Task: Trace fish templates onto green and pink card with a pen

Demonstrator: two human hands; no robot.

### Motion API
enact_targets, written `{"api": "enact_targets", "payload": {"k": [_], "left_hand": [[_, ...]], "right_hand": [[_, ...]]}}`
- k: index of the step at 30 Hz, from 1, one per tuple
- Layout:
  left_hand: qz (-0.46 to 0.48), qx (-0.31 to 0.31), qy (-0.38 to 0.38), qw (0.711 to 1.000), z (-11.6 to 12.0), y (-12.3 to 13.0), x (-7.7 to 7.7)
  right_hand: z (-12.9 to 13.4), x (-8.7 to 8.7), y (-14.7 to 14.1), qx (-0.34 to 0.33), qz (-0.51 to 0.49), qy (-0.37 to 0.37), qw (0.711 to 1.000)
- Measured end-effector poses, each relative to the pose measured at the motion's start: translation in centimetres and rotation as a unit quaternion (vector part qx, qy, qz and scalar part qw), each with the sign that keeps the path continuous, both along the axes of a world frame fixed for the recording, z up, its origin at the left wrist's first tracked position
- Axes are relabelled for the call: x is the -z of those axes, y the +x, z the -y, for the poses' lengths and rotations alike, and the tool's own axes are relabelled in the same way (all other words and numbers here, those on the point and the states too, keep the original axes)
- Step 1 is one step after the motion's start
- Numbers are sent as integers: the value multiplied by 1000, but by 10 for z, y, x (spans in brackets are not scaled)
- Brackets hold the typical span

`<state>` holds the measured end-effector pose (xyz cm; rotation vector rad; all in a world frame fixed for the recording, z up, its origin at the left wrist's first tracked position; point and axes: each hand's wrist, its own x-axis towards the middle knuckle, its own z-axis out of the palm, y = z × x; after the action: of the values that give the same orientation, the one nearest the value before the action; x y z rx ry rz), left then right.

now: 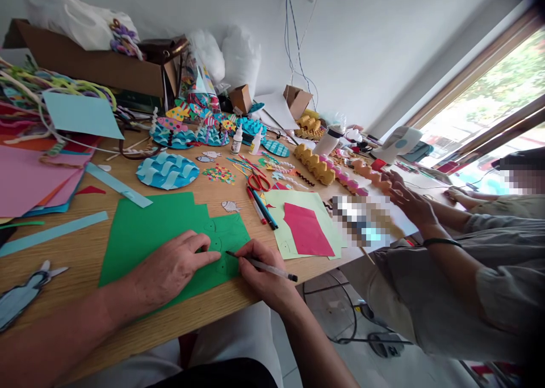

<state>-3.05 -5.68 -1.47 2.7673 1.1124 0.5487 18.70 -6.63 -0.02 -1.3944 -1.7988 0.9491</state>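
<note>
A large green sheet (145,229) with a stepped edge lies on the wooden table, small fish outlines drawn near its right side. My left hand (172,269) rests on it, index finger stretched to the outlines and the other fingers curled, nothing seen in it. My right hand (264,269) pinches a pen (272,269), whose dark tip is at the sheet beside my left fingertip. Right of the hands is a pale green sheet (304,201) under a crimson piece (309,232). A small paper fish (230,206) lies just beyond the green sheet.
Red-handled scissors (259,182) and markers (261,206) lie beyond my right hand. Blue strips (55,233) and other scissors (32,289) are at the left. Decorated blue ovals (167,171) and glue bottles (237,140) stand farther back. Another person's hands (411,201) work at the right.
</note>
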Motion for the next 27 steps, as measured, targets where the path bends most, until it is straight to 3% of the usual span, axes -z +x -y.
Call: {"api": "enact_targets", "payload": {"k": [11,27], "left_hand": [[-15,4,-9,1000,-1,0,-10],[-20,8,-6,1000,-1,-1,-8]], "right_hand": [[0,-2,2,3,10,12,1000],[0,-8,-1,31,-13,2,999]]}}
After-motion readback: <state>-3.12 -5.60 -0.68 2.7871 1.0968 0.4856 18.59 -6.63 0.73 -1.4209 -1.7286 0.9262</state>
